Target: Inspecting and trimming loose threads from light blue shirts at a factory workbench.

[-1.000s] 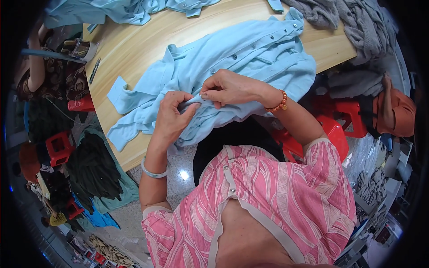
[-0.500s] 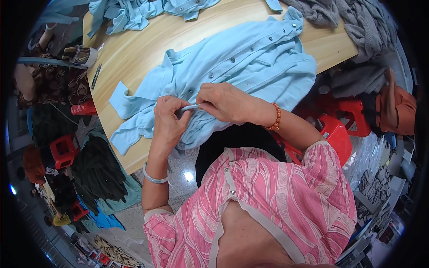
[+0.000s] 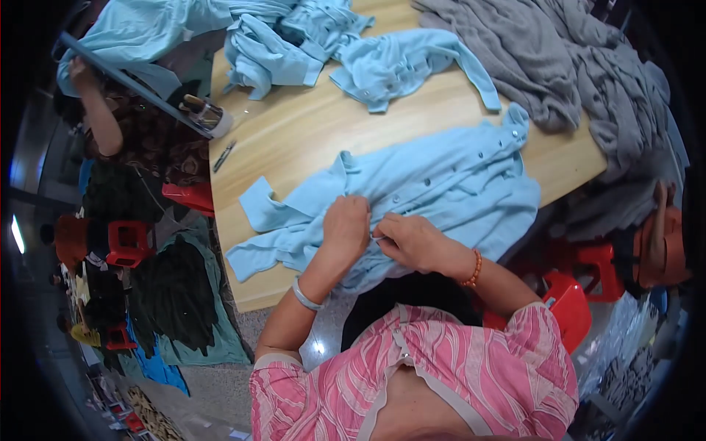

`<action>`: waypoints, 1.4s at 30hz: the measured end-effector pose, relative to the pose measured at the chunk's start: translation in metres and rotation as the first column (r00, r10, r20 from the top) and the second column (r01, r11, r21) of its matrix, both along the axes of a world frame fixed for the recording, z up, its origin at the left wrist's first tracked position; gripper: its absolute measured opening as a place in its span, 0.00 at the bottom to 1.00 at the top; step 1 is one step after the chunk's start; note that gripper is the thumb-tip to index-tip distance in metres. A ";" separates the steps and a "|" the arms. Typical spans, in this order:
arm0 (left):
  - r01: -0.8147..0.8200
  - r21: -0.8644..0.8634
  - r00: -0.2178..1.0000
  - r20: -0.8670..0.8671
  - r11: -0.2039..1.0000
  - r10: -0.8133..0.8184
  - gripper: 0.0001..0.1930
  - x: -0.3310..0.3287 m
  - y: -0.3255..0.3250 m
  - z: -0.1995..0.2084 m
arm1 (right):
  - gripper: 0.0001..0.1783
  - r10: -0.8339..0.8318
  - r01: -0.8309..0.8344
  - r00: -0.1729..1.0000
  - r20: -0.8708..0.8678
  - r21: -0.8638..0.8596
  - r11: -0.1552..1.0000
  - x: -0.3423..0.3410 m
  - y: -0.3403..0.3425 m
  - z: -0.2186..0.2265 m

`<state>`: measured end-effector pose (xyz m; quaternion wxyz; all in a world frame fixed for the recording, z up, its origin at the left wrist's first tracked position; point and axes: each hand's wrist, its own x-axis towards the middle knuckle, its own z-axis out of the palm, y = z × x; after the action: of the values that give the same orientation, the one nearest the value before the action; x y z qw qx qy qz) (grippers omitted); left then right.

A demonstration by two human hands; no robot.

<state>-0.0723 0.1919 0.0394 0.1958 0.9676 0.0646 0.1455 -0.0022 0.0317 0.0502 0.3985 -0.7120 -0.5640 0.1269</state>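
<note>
A light blue button-up shirt [image 3: 441,184] lies spread on the wooden table [image 3: 309,140], its collar toward the far right. My left hand [image 3: 347,224] pinches the shirt's front placket near the table's near edge. Close beside it, my right hand [image 3: 408,239] grips the same strip of fabric, fingers closed on it. A bead bracelet circles my right wrist and a pale band my left.
More light blue shirts [image 3: 294,37] are piled at the table's far side, and grey garments [image 3: 588,73] heap at the right. A pen [image 3: 224,156] and a small tub [image 3: 209,114] sit at the left edge. Red stools [image 3: 573,294] and dark clothes [image 3: 176,294] crowd the floor. Another person [image 3: 103,110] works at the left.
The view has shifted so the table and shirt sit lower in the picture. Both hands have stayed together on the shirt's front, working slightly along the placket.
</note>
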 end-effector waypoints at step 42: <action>0.088 -0.604 0.996 0.079 0.792 -0.051 0.07 -0.032 -0.007 -0.019 | 0.05 -0.060 0.063 0.997 -0.055 0.055 0.996 -0.005 0.001 0.009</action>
<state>-0.1039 0.1851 0.0205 0.5024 0.8510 0.0665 0.1380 -0.0072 0.0327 0.0593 0.4371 -0.7138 -0.5345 0.1173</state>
